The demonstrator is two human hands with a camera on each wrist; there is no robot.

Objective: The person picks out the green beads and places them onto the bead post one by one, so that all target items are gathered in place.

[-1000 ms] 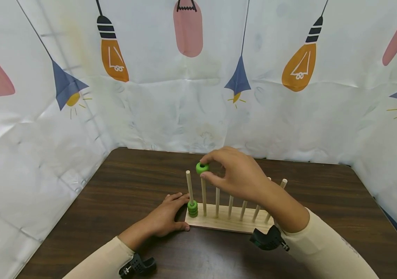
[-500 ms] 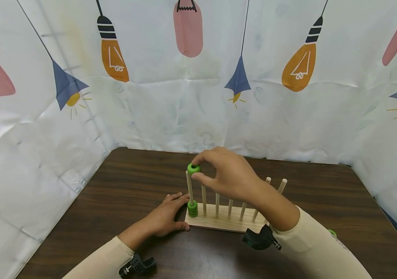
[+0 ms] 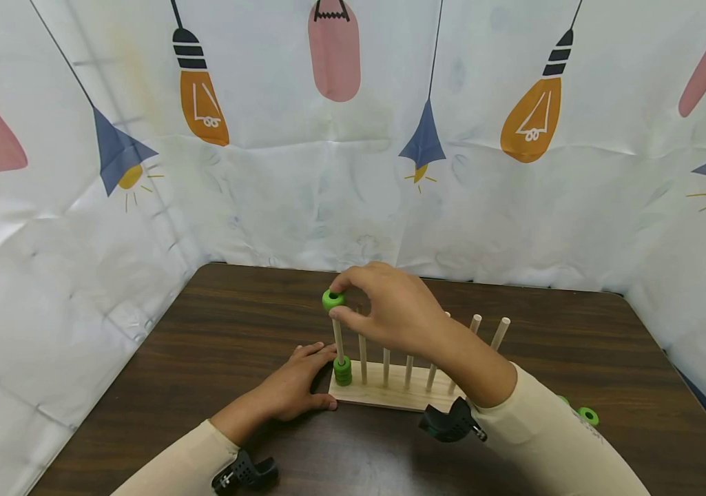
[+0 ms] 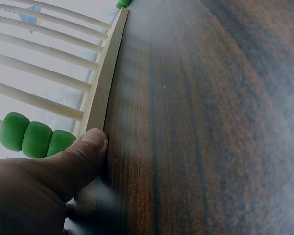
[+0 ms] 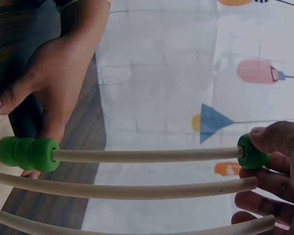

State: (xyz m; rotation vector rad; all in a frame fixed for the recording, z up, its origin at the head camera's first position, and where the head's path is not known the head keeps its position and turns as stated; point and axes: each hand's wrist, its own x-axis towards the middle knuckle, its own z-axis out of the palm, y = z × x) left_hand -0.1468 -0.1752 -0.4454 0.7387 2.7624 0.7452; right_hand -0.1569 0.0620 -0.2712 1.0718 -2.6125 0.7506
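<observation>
Dark wood table [image 3: 253,303], lamp-print curtain [image 3: 328,207] behind. Right hand [image 3: 395,308] pinches green bead [image 3: 330,304] at tip of leftmost peg [image 3: 338,341], above three stacked beads [image 3: 343,372]. Left hand [image 3: 293,386], thumb spread wide, touches board's [image 3: 383,394] left end.

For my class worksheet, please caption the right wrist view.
The right hand pinches a green bead at the tip of a peg; three stacked green beads sit at its foot.

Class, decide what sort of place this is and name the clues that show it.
Probably an indoor space screened off for tabletop work: a creased, lamp-patterned sheet hangs behind and beside the dark table, which bears a pegged wooden stand.
</observation>
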